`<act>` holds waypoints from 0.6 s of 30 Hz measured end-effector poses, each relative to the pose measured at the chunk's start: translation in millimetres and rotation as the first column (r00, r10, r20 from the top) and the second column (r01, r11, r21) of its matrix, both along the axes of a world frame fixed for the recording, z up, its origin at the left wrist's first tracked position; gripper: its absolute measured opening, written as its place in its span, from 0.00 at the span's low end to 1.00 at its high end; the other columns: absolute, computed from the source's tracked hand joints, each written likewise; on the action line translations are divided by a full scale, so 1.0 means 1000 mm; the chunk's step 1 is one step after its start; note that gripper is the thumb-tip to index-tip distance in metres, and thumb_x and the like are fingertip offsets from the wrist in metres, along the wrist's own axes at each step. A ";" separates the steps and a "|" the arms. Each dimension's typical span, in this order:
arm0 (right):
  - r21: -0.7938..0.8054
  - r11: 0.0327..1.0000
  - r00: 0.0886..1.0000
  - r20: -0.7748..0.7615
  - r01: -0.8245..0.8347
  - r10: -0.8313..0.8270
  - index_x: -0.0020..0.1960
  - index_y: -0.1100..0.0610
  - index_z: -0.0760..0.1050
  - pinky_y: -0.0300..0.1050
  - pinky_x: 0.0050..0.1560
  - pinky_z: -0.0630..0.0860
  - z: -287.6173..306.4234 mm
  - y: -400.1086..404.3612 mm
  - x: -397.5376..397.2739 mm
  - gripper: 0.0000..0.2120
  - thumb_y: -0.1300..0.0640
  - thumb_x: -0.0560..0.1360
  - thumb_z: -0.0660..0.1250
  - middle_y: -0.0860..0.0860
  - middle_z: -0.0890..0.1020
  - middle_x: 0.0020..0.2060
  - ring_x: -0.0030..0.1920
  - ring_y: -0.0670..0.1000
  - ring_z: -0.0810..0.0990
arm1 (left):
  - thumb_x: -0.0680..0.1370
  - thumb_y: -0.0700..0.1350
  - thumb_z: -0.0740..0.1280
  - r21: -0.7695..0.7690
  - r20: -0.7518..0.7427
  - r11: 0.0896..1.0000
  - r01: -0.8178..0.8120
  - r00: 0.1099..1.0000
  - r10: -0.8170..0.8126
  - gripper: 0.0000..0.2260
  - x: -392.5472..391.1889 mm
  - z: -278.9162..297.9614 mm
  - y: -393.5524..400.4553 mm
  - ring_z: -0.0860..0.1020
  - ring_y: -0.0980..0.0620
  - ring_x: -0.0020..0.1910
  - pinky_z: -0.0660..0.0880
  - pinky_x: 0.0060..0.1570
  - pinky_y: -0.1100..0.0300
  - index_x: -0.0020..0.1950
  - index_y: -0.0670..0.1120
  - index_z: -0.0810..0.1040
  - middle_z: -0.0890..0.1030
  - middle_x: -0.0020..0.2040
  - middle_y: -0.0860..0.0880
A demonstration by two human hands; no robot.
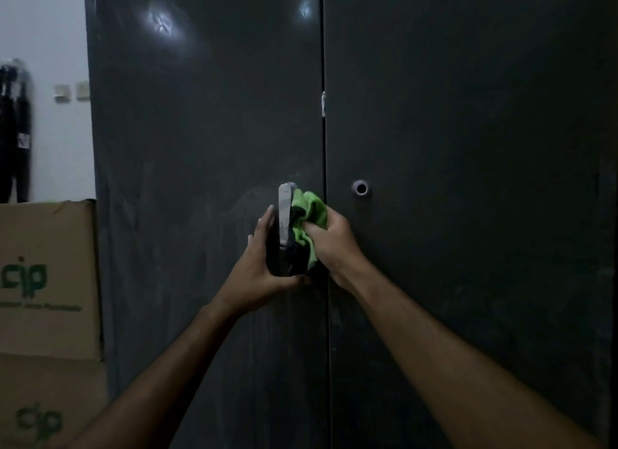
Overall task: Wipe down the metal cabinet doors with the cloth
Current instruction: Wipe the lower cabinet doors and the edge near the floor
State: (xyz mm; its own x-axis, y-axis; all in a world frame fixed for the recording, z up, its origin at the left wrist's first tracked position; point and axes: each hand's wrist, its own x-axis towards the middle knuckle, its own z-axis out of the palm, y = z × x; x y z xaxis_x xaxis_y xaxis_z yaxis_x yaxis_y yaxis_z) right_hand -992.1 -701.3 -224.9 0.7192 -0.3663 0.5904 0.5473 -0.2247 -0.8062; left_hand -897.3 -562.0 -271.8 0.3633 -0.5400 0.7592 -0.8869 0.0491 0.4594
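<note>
- I face 2 dark metal cabinet doors, the left door (200,147) and the right door (468,147), which meet at a thin vertical seam just right of centre.
- My left hand (264,264) is clamped around the lower end of the door handle (285,214), a chrome lever that stands upright on the left door, close to the seam.
- My right hand (329,238) is closed tight on the green cloth (307,214), bunched in my fist and pressed against the handle's right side.
- The cloth sits at 3 o'clock from the handle, touching it, and lies over the edge of the left door beside the seam.
- A round keyhole (361,188) is on the right door, at about 1 o'clock from my right hand.
- A small metal latch (323,103) shows in the seam, at 12 o'clock well above the handle.
- At 9 o'clock, 2 stacked cardboard boxes (46,281) with green print stand against the cabinet's left side.
- Above them, at 10 o'clock, dark clothing (15,131) hangs on the white wall, near 2 wall switches (72,91).
</note>
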 end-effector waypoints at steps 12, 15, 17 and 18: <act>-0.120 0.993 0.997 -0.074 0.010 -0.019 0.55 0.54 0.82 0.43 0.44 0.83 -0.015 -0.011 -0.003 0.15 0.71 0.77 0.66 0.54 0.87 0.48 0.44 0.49 0.85 | 0.66 0.63 0.77 0.168 0.093 0.977 -0.130 0.989 0.116 0.63 -0.005 0.002 0.005 0.34 0.56 0.83 0.31 0.79 0.52 0.83 0.59 0.31 0.44 0.87 0.53; -0.037 0.992 0.988 0.102 0.118 -0.113 0.55 0.54 0.82 0.43 0.45 0.83 0.016 -0.006 0.003 0.13 0.68 0.78 0.67 0.52 0.87 0.47 0.46 0.49 0.86 | 0.64 0.62 0.81 0.193 0.029 0.973 -0.124 0.992 0.121 0.66 -0.008 0.005 0.006 0.37 0.56 0.84 0.34 0.81 0.49 0.85 0.58 0.36 0.45 0.87 0.53; -0.065 0.973 0.949 0.244 0.220 -0.198 0.58 0.55 0.82 0.43 0.51 0.83 0.027 0.004 0.005 0.14 0.68 0.77 0.67 0.52 0.86 0.50 0.51 0.49 0.85 | 0.67 0.50 0.84 0.186 -0.013 0.979 -0.088 0.996 0.092 0.61 -0.011 0.010 0.014 0.48 0.51 0.86 0.48 0.84 0.42 0.86 0.56 0.44 0.52 0.87 0.52; -0.148 0.941 0.919 0.305 0.305 -0.250 0.62 0.57 0.81 0.43 0.55 0.81 0.027 0.007 0.007 0.16 0.68 0.77 0.67 0.53 0.85 0.53 0.54 0.50 0.84 | 0.70 0.41 0.82 0.160 -0.016 0.985 -0.069 0.997 0.073 0.56 -0.012 0.012 0.018 0.55 0.49 0.85 0.57 0.83 0.42 0.87 0.55 0.48 0.57 0.86 0.51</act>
State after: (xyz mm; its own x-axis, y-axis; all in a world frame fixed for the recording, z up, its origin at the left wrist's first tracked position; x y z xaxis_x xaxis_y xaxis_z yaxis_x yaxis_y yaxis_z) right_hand -985.2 -694.3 -197.8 0.4016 -0.3889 0.8291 0.6363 -0.5327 -0.5580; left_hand -909.3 -543.6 -259.7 0.4206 -0.6256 0.6571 -0.8752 -0.0891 0.4755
